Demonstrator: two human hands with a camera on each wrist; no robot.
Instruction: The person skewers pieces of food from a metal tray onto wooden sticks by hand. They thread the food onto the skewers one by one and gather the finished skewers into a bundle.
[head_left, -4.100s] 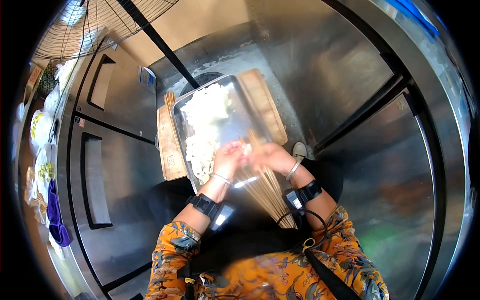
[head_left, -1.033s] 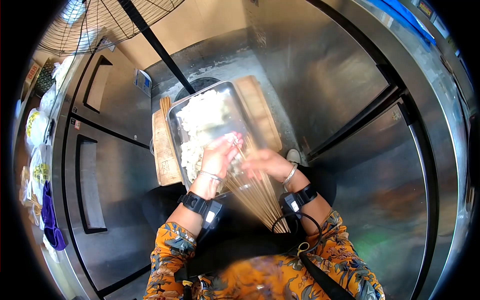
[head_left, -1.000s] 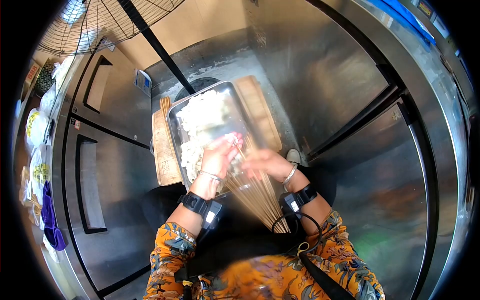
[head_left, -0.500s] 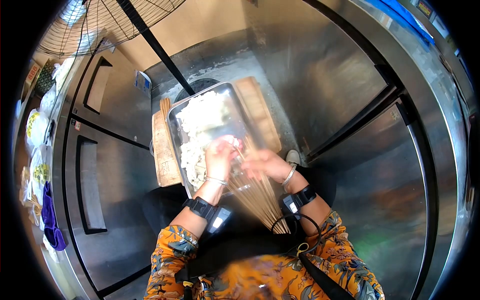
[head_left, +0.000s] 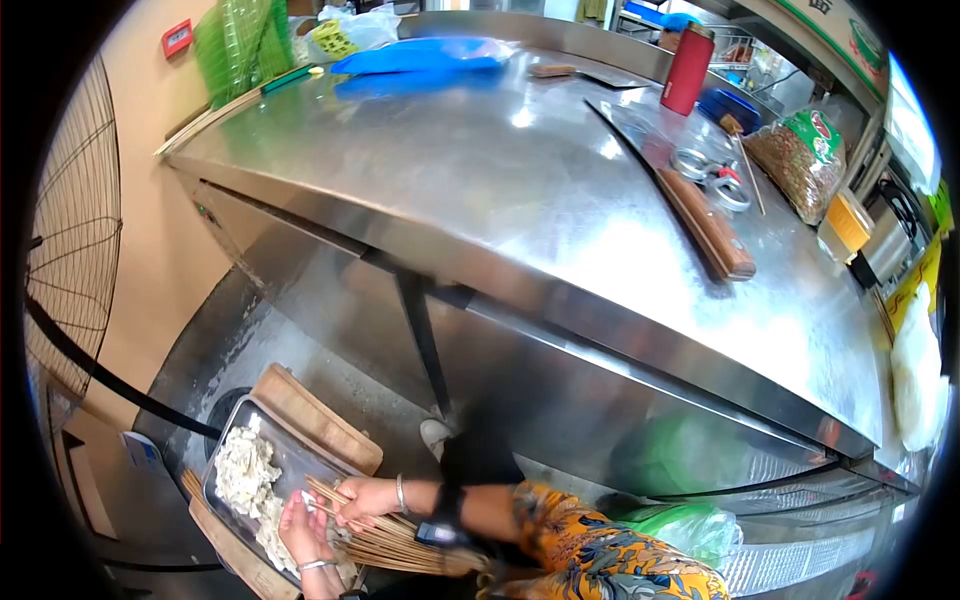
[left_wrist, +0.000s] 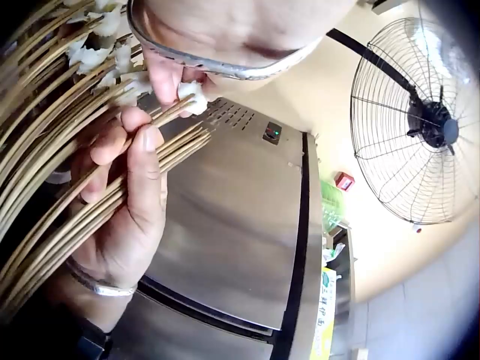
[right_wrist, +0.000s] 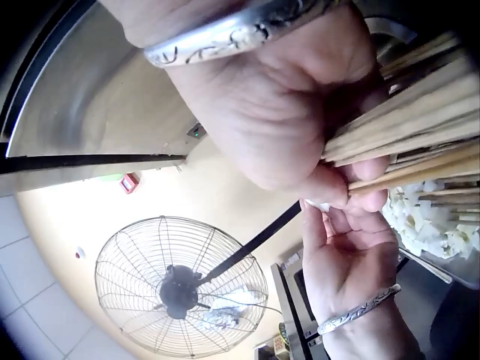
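Note:
My right hand (head_left: 368, 500) holds a bundle of thin bamboo skewers (left_wrist: 75, 217), with one skewer (left_wrist: 166, 115) pinched between thumb and fingers. At that skewer's tip is a small white food piece (left_wrist: 195, 99), gripped by the fingertips of my left hand (head_left: 303, 532). The right wrist view shows both hands meeting there, the left hand (right_wrist: 349, 262) below the right hand (right_wrist: 270, 112). Under them, a metal tray (head_left: 298, 455) bears a heap of white food pieces (head_left: 245, 470). More skewers (head_left: 400, 550) fan out toward my lap beside the tray.
Wooden boards (head_left: 310, 420) lie under the tray. A steel counter (head_left: 430, 180) spans the view, bearing a long wooden-handled knife (head_left: 705, 225), scissors (head_left: 725, 190), a red flask (head_left: 688, 70) and a blue bag (head_left: 420, 58). A wire fan (head_left: 85, 230) stands at left.
The head view has swung toward the counter, so the tray and hands now appear at lower left. The left fingers have come to the tip of a skewer in the right hand.

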